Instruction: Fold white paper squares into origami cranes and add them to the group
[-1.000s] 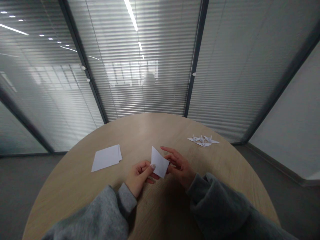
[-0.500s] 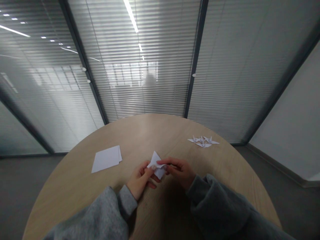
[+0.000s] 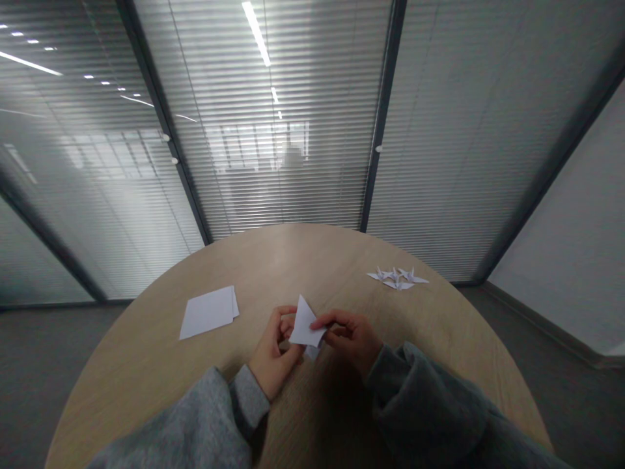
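Observation:
Between my hands, above the near middle of the table, is a small piece of folded white paper (image 3: 305,324) with a pointed top and a lower part hanging beneath. My right hand (image 3: 354,335) pinches its right corner between thumb and fingers. On the other side my left hand (image 3: 276,352) curls round the left edge, thumb below and fingers partly behind the paper. A stack of white paper sheets (image 3: 208,314) lies to the left of my hands. Several folded white paper cranes (image 3: 396,278) sit in a cluster at the far right.
The round wooden table (image 3: 293,260) has a curved edge all round. Beyond it stands a glass partition with blinds (image 3: 293,202) and dark frame posts. A pale wall (image 3: 576,247) rises on the right, with grey floor below.
The upper flap of the folded paper now lies flat as a wider pointed face. My left thumb has moved lower, off the paper's middle. The sheets and cranes stay put.

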`<state>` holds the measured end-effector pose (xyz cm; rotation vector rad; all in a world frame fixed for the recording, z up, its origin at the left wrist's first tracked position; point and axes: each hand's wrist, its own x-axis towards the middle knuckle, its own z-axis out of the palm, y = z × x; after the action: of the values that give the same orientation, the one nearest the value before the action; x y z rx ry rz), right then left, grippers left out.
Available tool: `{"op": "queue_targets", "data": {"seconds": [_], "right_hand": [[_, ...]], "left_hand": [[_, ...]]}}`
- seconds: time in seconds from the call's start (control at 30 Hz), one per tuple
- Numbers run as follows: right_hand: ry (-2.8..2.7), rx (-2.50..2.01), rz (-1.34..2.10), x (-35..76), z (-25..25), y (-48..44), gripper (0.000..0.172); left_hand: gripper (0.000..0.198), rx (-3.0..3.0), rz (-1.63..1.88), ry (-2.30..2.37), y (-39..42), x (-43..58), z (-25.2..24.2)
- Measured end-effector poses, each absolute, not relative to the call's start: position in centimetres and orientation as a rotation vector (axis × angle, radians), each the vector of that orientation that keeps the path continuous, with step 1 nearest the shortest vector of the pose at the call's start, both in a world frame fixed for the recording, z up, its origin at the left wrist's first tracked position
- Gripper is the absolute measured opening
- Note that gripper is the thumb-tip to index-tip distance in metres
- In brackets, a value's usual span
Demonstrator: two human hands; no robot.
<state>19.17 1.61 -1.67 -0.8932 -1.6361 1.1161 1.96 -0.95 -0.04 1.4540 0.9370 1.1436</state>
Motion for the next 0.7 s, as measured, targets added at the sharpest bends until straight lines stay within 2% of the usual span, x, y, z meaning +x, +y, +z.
{"op": "queue_targets", "data": {"seconds": [0.07, 0.17, 0.27, 0.4, 0.7], "right_hand": [[-1.693, -0.9, 0.985, 19.1, -1.6, 1.4, 0.013], [-1.789, -0.925, 0.755, 19.0, -1.5, 1.0, 0.025], [-1.889, -0.885, 0.557, 18.9, -1.4, 0.7, 0.031], [-1.977, -0.753, 0.43, 18.9, -1.0, 0.6, 0.026], [-1.957, -0.716, 0.397, 19.2, -0.3, 0.7, 0.012]], "left_hand": [[0.033, 1.585, 1.153, 0.981, -1.0, 1.9, 0.1], [0.022, 1.751, 1.126, 1.042, -1.0, 1.7, 0.0], [0.02, 1.805, 1.104, 1.043, -1.0, 1.5, -0.3], [0.021, 1.797, 1.089, 1.023, -1.1, 1.7, -0.6], [0.014, 1.777, 1.057, 1.09, -1.4, 2.1, 0.3]]}}
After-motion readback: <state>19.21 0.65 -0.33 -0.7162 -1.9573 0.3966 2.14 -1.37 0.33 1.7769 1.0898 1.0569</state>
